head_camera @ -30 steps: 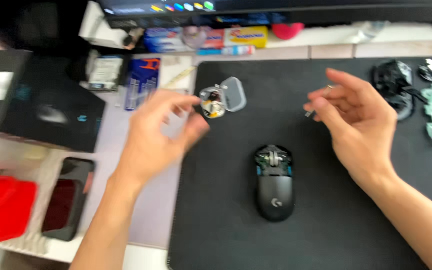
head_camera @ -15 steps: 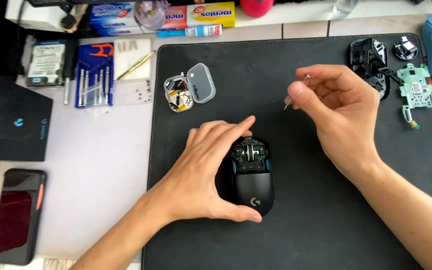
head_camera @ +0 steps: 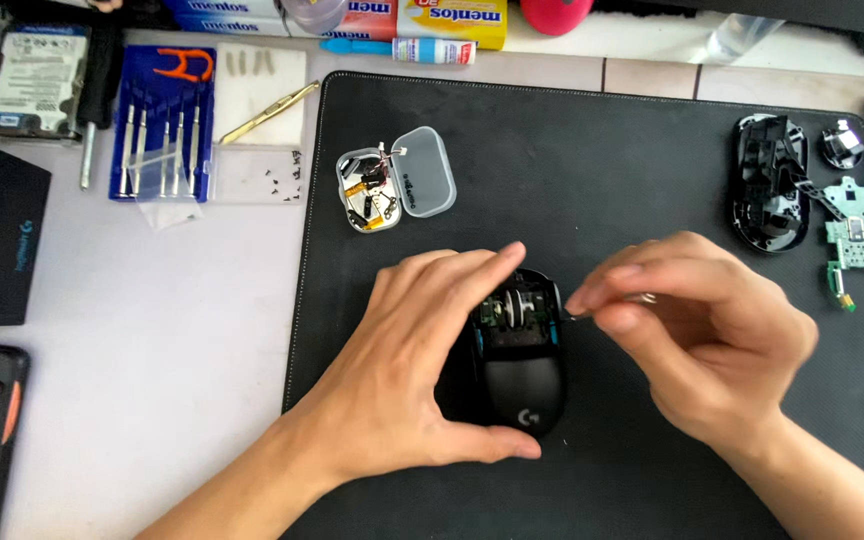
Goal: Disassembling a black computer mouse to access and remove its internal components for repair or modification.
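Black desk mat carries an open clear case of small parts. Left hand cups the opened black mouse; right hand pinches a small metal tool beside it.

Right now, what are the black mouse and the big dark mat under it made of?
The mouse looks like matte black plastic: smooth, molded curves with a soft sheen, its front open. The mat seems cloth-topped, probably over rubber: dull, finely textured, with a stitched-looking edge. The small open case looks like clear, frosted plastic, since parts show through it.
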